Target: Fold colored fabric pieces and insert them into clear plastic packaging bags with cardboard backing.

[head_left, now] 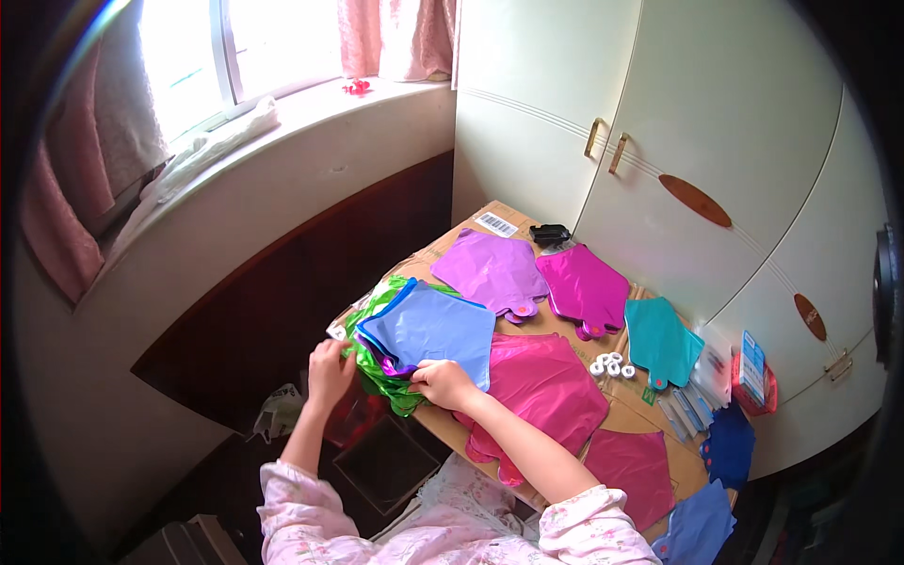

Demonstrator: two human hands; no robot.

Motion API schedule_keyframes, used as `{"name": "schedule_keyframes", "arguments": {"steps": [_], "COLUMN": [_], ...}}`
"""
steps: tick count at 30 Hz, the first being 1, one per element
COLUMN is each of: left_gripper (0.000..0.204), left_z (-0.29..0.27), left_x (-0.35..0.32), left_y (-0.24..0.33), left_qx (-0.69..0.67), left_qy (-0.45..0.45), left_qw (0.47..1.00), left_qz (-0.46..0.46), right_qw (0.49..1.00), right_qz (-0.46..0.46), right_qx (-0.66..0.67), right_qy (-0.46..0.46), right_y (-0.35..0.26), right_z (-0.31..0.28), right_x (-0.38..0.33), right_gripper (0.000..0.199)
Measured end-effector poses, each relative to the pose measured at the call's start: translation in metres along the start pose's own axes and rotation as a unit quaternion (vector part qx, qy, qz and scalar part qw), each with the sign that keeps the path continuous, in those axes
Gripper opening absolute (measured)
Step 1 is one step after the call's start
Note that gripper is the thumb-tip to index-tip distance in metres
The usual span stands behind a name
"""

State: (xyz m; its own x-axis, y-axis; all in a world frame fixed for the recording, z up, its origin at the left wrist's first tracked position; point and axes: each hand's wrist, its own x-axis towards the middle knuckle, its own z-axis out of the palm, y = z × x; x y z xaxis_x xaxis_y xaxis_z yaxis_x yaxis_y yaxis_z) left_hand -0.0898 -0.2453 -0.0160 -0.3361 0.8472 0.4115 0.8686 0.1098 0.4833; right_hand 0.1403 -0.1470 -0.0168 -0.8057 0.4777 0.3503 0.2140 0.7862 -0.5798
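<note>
My right hand (pixel 443 384) pinches the lower edge of a stack of flat foil balloons, with a light blue foil balloon (pixel 435 325) on top and darker blue and purple edges under it. The stack lies over crumpled green foil (pixel 381 394) at the table's left edge. Beside that green foil, my left hand (pixel 330 374) is closed with its fingertips together; what they hold is too small to make out. A small white piece (pixel 336 331) shows just above those fingertips. Partly under my right forearm lie pink foil balloons (pixel 541 381).
Cardboard (pixel 553 324) covers the table. Purple (pixel 490 268), magenta (pixel 586 287) and teal (pixel 663 339) foil balloons lie along the far side. Several white rings (pixel 612 365) sit mid-right. Clear packets (pixel 695 400) and a red basket (pixel 756 386) stand at the right, by the white cupboard (pixel 716 122).
</note>
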Motion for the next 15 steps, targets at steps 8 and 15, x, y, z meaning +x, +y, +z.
{"name": "schedule_keyframes", "arguments": {"steps": [8,15], "left_gripper": [0.012,0.059], "left_z": [0.005,0.010], "left_x": [-0.030,-0.003], "left_y": [0.046,0.038], "left_qx": [-0.078,0.115], "left_qy": [-0.085,-0.161], "left_qw": [0.976,0.973], "left_qz": [0.187,0.123], "right_qw": [0.998,0.991], "right_qz": [0.024,0.063], "right_qx": [0.048,0.113], "right_qy": [0.013,0.029], "right_y": [0.007,0.010], "right_z": [0.000,0.003], "right_x": [0.001,-0.001], "right_gripper": [0.019,0.019]}}
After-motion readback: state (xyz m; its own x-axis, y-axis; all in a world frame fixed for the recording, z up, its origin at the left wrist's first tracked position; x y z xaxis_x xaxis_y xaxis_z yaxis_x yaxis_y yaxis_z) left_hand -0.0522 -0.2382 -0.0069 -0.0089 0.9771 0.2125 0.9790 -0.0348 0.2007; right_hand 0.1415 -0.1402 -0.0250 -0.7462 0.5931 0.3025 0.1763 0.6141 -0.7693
